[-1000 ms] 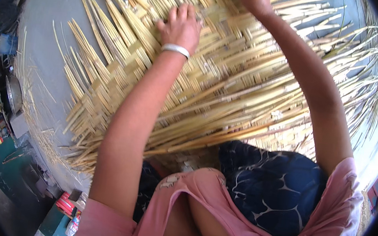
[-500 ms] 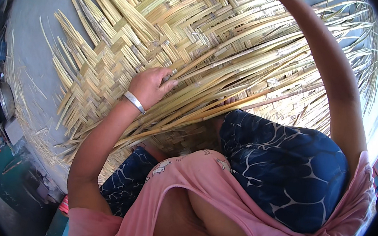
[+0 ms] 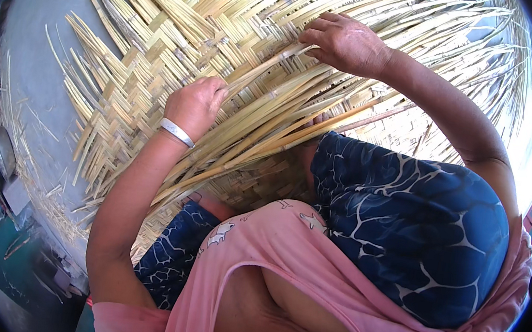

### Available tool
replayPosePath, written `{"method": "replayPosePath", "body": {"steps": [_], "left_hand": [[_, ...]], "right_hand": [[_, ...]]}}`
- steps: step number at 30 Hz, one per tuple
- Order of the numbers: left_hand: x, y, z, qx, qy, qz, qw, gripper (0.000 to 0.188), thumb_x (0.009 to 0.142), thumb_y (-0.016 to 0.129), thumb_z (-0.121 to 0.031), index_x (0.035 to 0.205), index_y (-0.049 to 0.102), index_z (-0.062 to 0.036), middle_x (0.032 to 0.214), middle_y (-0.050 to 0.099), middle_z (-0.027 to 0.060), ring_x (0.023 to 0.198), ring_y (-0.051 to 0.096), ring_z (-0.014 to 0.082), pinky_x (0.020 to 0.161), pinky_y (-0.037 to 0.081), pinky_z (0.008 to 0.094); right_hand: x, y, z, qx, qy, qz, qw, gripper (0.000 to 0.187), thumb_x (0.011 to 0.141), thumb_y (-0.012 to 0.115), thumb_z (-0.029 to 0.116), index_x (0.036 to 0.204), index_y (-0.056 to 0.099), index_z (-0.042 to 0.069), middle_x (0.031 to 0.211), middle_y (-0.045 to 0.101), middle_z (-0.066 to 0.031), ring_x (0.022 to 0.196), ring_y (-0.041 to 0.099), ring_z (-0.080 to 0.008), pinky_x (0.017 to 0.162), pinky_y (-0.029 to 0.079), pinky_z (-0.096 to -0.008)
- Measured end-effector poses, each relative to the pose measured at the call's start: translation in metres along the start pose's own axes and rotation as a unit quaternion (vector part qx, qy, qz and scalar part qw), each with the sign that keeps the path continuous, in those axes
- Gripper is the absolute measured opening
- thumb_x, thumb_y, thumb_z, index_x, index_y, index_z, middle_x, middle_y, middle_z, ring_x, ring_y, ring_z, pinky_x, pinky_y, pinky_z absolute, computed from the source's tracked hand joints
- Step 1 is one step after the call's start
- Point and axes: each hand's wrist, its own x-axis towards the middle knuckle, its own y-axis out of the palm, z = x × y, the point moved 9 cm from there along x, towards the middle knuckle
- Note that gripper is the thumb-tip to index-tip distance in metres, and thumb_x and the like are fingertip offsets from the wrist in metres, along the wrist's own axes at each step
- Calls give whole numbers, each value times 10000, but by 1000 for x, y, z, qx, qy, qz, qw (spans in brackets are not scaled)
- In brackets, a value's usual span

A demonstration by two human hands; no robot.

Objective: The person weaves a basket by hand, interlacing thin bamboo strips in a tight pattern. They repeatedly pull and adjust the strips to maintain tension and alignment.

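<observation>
A large mat (image 3: 138, 79) of pale split-cane strips, woven in a zigzag pattern, spreads in front of me. My left hand (image 3: 194, 107), with a silver bangle at its wrist, is closed on a cane strip (image 3: 264, 65) lying slantwise over the weave. Farther along that strip, my right hand (image 3: 347, 44) bends its fingers around it, palm down; its fingertips are partly hidden. Between my hands and my body lies a bundle of long loose cane strips (image 3: 272, 111), running from lower left to upper right.
Unwoven strip ends (image 3: 98, 29) stick out at the mat's left edge over a grey floor (image 3: 36, 54). More loose ends fan out at the far right. A round metal pan (image 3: 2, 152) and small items stand at the far left. My legs in dark blue patterned cloth (image 3: 403, 227) rest on the mat.
My right hand has come down from the top edge to the strip. My left hand has shifted slightly left and up, still holding the strip.
</observation>
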Motion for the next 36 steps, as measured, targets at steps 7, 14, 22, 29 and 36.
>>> {"method": "replayPosePath", "body": {"steps": [7, 14, 22, 29, 36], "left_hand": [[-45, 17, -59, 113, 216, -56, 968, 242, 844, 689, -255, 1004, 629, -82, 817, 616, 37, 796, 620, 196, 657, 483, 344], [-52, 42, -59, 231, 204, -65, 949, 208, 816, 667, -195, 989, 624, -85, 765, 562, 41, 768, 598, 201, 621, 481, 342], [-36, 28, -20, -38, 46, 42, 997, 156, 897, 609, -211, 986, 600, -83, 907, 638, 123, 857, 636, 319, 724, 528, 422], [-44, 10, -39, -29, 95, -83, 992, 252, 852, 691, -173, 1051, 611, -41, 929, 657, 131, 860, 639, 329, 740, 523, 405], [-67, 30, -64, 46, 203, -18, 978, 244, 840, 708, -227, 1010, 614, -79, 848, 626, 85, 798, 633, 256, 672, 505, 356]], "right_hand": [[-13, -15, 40, 14, -102, -83, 991, 184, 838, 661, 186, 986, 628, 84, 986, 642, -75, 960, 627, -231, 870, 518, -366], [-33, -4, 61, 13, -121, -23, 992, 171, 829, 625, 194, 949, 635, 72, 1134, 603, -92, 1084, 576, -238, 917, 485, -375], [-58, -9, 87, 15, -189, -45, 981, 286, 820, 614, 246, 1058, 611, 88, 1150, 562, -66, 1082, 560, -208, 867, 487, -351], [-71, 39, 69, -1, -77, 92, 993, 220, 818, 630, 164, 1023, 650, 87, 1004, 632, -64, 996, 623, -207, 847, 500, -341], [-63, 39, 52, 125, -5, 164, 979, 125, 900, 620, 187, 923, 604, 65, 787, 632, -112, 784, 675, -276, 740, 557, -394]]}}
